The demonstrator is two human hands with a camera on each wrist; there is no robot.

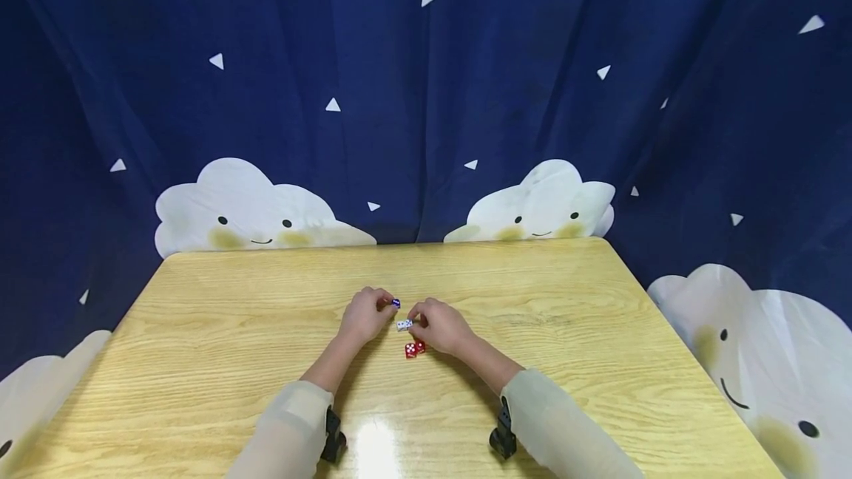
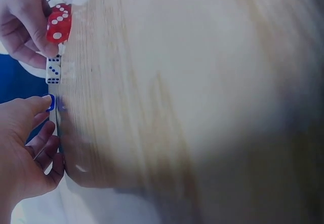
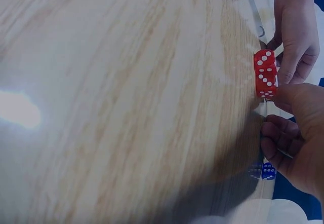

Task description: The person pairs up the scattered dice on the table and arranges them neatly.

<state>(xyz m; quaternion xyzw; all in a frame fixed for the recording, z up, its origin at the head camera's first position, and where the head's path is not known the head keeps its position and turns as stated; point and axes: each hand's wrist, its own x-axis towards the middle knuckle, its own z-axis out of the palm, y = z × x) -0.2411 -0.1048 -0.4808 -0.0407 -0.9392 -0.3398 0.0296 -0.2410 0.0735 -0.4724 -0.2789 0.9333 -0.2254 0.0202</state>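
Observation:
My left hand (image 1: 364,316) pinches a blue die (image 1: 396,303) with white dots; its thumb covers part of this die in the left wrist view. Just to the right and nearer, two white dice (image 1: 401,326) with blue dots stand side by side. My right hand (image 1: 442,326) has thumb and finger around the right-hand white die, its fingertips touching it in the left wrist view. Close in front of that hand lie two red dice (image 1: 410,351) with white dots, touching each other. In the right wrist view another blue die (image 3: 269,171) sits beyond the right fingers, hidden in the head view.
The dice are on a light wooden table (image 1: 233,338). A dark blue curtain (image 1: 379,43) with white clouds and triangles hangs behind the far edge and along both sides. Black wrist cameras (image 1: 504,431) are strapped under both sleeves.

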